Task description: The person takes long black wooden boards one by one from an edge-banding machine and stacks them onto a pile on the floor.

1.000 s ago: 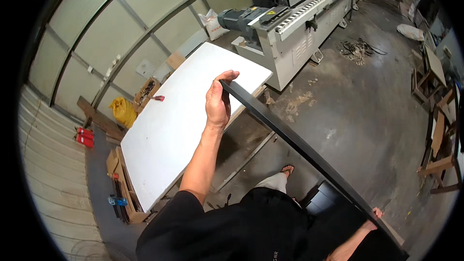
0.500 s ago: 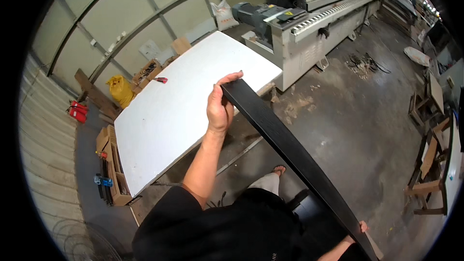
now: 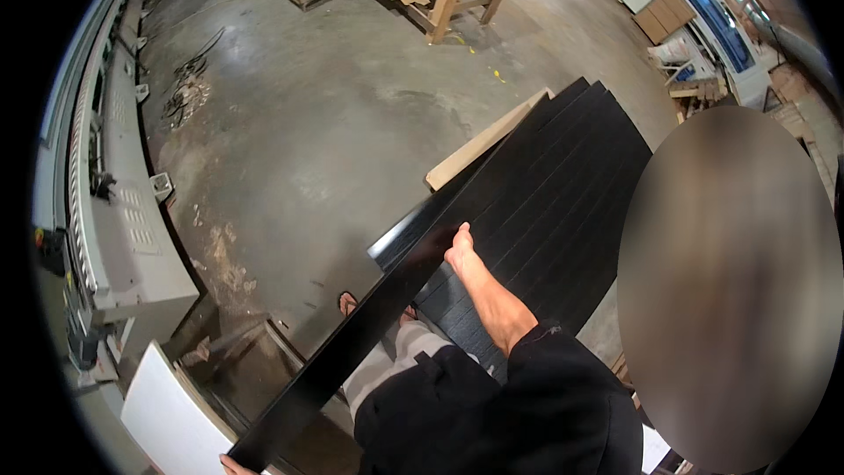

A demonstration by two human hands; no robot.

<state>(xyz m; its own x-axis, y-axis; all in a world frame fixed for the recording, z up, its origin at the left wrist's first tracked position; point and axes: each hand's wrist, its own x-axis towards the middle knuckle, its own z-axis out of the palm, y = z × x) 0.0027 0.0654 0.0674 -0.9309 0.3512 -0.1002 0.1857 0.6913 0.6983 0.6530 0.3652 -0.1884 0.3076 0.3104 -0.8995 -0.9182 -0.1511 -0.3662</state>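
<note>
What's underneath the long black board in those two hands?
Below the black board, a white panel shows near its lower-left end, and a sandalled foot and grey floor beside its far edge. Whatever lies directly beneath the board is covered.

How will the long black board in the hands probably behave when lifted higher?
The board is probably stiff: it shows no clear sag between the left hand and right hand. Long and narrow, it may tip if one hand releases.

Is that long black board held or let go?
Held: the black board has the left hand at one end, the right hand along its edge.
</note>
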